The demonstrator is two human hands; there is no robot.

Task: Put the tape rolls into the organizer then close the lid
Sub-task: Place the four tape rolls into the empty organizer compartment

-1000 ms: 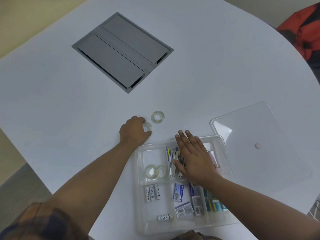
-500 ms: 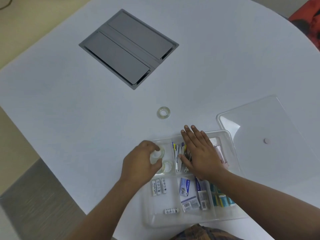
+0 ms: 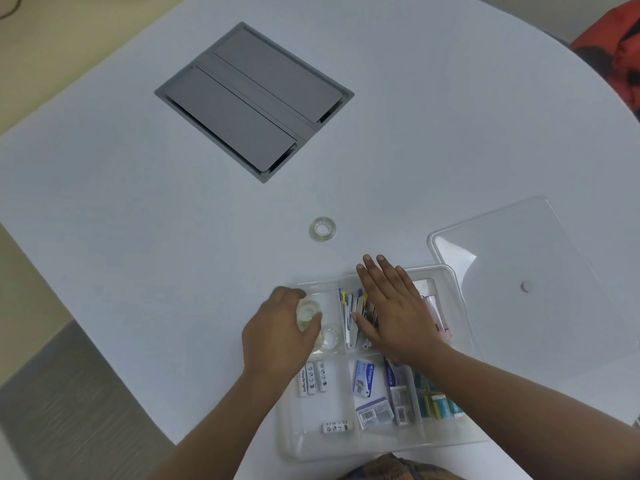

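A clear plastic organizer (image 3: pixel 446 276) sits at the table's near edge. My left hand (image 3: pixel 277 334) is over its rear-left compartment, fingers closed on a clear tape roll (image 3: pixel 307 312). Another tape roll (image 3: pixel 330 337) lies in that compartment just right of it. One more clear tape roll (image 3: pixel 322 229) lies alone on the white table beyond the organizer. My right hand (image 3: pixel 394 313) rests flat, fingers spread, on the organizer's middle compartments, holding nothing. The clear lid (image 3: pixel 519 271) lies flat on the table to the right of the organizer.
A grey cable hatch (image 3: pixel 252 98) is set into the white table at the back. The organizer holds batteries (image 3: pixel 311 377), small boxes (image 3: pixel 363 379) and pens (image 3: pixel 349 313). An orange and black bag (image 3: pixel 620 36) is at the far right, off the table.
My left hand picked a tape roll off the table and brought it back into the organizer's rear-left compartment. My right hand stayed flat on the organizer.
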